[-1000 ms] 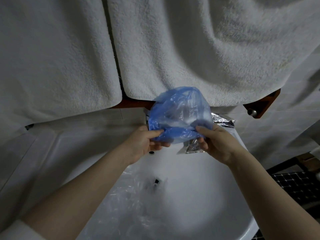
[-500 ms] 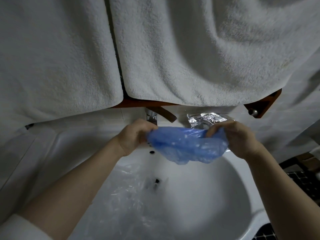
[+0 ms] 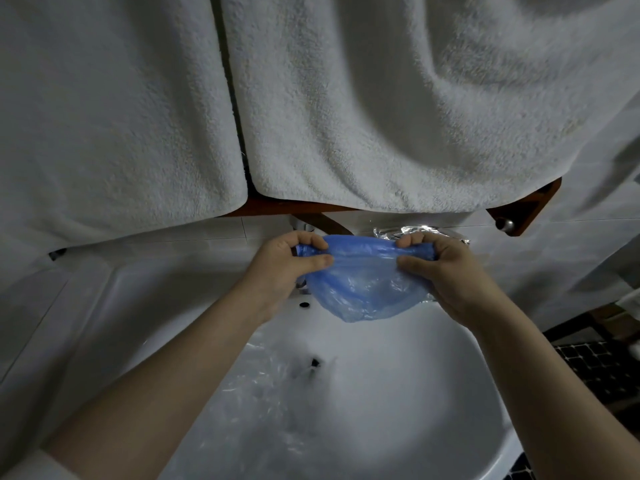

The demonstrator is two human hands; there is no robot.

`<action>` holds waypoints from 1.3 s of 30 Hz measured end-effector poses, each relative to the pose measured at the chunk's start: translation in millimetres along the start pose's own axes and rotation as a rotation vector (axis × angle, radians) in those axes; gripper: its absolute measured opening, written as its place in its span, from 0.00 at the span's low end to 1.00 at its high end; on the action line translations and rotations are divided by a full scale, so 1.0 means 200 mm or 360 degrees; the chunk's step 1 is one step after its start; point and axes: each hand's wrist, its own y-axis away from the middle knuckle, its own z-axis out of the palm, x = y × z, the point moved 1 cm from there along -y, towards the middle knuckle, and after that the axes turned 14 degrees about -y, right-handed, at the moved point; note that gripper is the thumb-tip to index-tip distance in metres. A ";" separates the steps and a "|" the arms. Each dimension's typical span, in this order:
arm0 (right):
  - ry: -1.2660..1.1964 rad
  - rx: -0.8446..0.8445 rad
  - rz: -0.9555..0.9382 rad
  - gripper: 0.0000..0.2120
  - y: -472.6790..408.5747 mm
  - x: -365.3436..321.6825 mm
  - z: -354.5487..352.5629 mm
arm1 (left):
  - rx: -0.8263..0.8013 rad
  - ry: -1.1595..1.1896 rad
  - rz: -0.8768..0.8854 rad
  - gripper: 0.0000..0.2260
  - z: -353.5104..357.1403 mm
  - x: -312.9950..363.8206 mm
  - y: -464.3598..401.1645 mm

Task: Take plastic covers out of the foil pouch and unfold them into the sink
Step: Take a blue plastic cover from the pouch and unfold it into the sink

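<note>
Both hands (image 3: 367,268) grip blue cover (image 3: 363,289) above sink (image 3: 433,393); clear cover (image 3: 256,386) inside sink.

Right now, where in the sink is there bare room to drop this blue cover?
The right half of the sink bowl is bare white, bordered by the drain and the right forearm. The left half is crowded with a clear plastic cover already lying there. Both the left hand and right hand grip the blue cover above the back rim.

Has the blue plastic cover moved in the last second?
Yes. The blue plastic cover has dropped from in front of the towel hem, now stretched wider, sagging over the sink.
</note>
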 end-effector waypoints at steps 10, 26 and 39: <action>0.0728 0.0026 -0.0512 0.12 0.01 -0.06 0.00 | 0.0085 -0.0198 0.0096 0.11 -0.02 0.02 0.02; 0.2191 0.0200 -0.1439 0.15 -0.02 0.11 0.31 | 0.0024 -0.0645 0.0411 0.11 0.05 0.02 0.01; 0.2178 -0.0084 -0.1447 0.28 0.00 0.05 0.18 | -0.0098 -0.0264 0.0202 0.15 -0.09 -0.01 0.05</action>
